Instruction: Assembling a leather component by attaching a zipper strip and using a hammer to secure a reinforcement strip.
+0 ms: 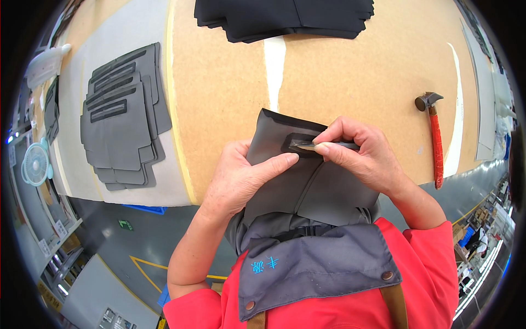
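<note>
Dark grey sheet panel [331, 186] is held over the lap and the near edge of the bench [219, 82]. The left hand [238, 170] grips its left side, thumb beside a black framed patch [301, 136]; the right hand [367, 156] pinches a slim pointed tool [346, 145], tip at the frame. Good work here likely means a taut panel, the thumb clear of the point, and a low, light tip. Leftward lie similar panels [118, 131]; rightward, a hammer [436, 142]; beyond, black sheets [285, 19].

Hammer [435, 143] (on table [356, 77]) right of panel [331, 189].
</note>
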Available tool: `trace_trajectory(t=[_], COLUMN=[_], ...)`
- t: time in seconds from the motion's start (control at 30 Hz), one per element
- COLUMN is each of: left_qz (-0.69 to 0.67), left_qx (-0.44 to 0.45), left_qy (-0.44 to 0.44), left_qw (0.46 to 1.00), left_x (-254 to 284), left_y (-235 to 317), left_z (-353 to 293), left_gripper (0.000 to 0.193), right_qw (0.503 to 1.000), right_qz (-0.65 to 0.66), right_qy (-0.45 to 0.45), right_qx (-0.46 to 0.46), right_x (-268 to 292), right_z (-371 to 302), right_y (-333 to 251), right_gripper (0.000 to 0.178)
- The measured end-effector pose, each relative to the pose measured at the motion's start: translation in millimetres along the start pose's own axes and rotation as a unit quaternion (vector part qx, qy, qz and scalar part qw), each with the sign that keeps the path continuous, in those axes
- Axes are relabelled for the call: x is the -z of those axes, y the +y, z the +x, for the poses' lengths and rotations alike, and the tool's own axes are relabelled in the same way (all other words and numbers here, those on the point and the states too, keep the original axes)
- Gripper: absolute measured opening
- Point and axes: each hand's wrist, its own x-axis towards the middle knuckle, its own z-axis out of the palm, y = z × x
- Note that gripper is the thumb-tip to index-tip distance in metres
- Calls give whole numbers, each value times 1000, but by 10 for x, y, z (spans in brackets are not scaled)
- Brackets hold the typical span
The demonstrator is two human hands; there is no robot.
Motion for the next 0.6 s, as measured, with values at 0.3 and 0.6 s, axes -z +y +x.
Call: trace_trajectory(t=[0.3,0.6], left_qz=[-2,-189], left_qx=[-30,18], left_qy=[-10,0], left_qw=[999,982], left_x=[-7,-89], left_y=[-61,-227], left_z=[-14,-50], left_gripper=[31,24], right_qw=[999,979], right_qz=[13,198], right_qy=[-5,1], right_qx=[-32,-39], right_x=[28,-151], right_z=[-8,-429], right_y=[-27,106], right_gripper=[15,25])
